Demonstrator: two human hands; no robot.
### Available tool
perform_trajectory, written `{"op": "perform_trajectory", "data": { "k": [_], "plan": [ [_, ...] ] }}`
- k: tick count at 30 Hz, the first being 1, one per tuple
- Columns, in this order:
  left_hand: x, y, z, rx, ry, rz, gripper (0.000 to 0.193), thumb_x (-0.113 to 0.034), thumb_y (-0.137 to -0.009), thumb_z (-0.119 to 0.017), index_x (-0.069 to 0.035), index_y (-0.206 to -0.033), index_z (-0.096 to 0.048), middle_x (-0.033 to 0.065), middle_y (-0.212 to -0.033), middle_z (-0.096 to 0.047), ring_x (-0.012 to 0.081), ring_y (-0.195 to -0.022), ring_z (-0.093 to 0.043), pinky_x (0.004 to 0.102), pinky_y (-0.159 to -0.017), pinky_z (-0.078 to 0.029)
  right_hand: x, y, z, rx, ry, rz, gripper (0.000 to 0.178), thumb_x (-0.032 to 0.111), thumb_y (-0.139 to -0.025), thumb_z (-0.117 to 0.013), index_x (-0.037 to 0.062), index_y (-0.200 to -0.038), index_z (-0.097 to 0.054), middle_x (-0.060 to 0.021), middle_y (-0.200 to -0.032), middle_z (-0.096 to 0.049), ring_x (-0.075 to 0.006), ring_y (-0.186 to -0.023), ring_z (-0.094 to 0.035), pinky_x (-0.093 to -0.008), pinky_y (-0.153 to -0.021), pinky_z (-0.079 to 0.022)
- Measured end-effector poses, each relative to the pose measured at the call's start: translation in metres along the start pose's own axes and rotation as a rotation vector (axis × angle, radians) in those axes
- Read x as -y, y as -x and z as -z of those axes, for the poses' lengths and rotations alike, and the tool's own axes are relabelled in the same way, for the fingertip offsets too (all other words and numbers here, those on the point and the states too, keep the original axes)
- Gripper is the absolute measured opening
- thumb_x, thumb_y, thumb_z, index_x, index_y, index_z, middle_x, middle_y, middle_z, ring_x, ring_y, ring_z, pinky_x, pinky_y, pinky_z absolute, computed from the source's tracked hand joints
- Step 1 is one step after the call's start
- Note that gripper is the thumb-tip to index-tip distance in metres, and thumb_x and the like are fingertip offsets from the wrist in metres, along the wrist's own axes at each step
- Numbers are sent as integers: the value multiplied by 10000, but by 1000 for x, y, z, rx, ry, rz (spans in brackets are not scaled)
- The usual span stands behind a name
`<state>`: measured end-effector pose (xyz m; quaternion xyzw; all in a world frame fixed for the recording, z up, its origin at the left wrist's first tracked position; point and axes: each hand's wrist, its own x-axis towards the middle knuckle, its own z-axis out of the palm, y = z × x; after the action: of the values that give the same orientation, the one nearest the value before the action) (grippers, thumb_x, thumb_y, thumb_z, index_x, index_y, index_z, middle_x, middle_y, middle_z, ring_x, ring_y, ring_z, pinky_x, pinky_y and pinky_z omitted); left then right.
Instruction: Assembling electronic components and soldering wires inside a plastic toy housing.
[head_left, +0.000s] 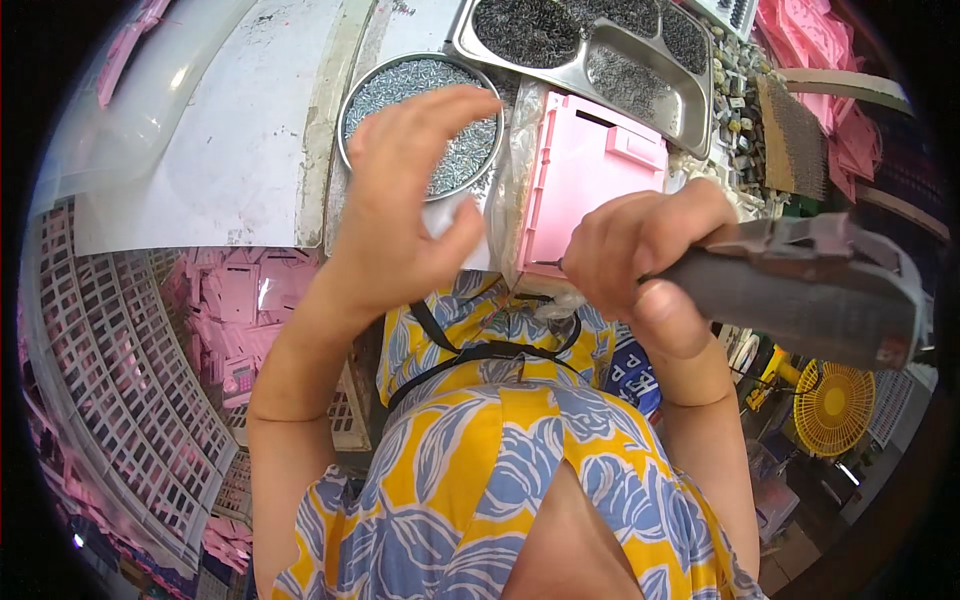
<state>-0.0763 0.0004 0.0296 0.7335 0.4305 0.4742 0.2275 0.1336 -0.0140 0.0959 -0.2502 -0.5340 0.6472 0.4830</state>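
My left hand (410,200) is raised over a round metal tin (347,150) full of small silvery screws (400,82). Its thumb and fingers are spread, and nothing shows between them. My right hand (650,250) is wrapped round a dark grey electric screwdriver (800,290), whose body points off to the right. The thin tip of the tool reaches the near left corner of a pink plastic panel (585,180); whether it touches a screw is too small to tell. That panel lies on the table and has a slot and a raised block near its far end.
Behind the panel stands a steel tray (690,135) with compartments of dark screws. White sheeting (230,130) covers the table at the left. A grey plastic crate (130,370) and pink parts (230,310) lie below it. A yellow fan (833,408) is at the lower right.
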Motion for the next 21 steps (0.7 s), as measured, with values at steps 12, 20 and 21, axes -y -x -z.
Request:
{"op": "perform_trajectory", "data": {
  "k": [12, 20, 21],
  "plan": [
    [8, -47, -60, 103, -109, -205, 267, -81, -756, -684, -85, -1023, -700, 71, -1049, -667, 303, -966, -611, 421, -901, -452, -33, 5, 7, 307, 324, 224, 197, -20, -840, -654, 65, -900, -488, -52, -585, -538, -201, -456, -522, -337, -447, -454],
    [-21, -88, -121, 215, -267, -538, 188, -208, -778, -664, -54, -870, -720, 95, -1194, -635, 276, -1172, -560, 526, -1014, -413, 70, 9, 28, 154, -223, 243, 263, 163, -860, -801, 110, -863, -543, -2, -562, -559, -156, -451, -525, -304, -438, -443],
    [-34, -80, -103, 48, -235, -632, 89, -154, -782, -659, -72, -806, -686, 100, -1205, -656, 294, -1157, -602, 515, -1062, -402, 82, 5, 32, 201, -275, 300, 266, 153, -858, -805, 108, -867, -543, 0, -557, -569, -144, -444, -532, -289, -437, -450]
  ]
}}
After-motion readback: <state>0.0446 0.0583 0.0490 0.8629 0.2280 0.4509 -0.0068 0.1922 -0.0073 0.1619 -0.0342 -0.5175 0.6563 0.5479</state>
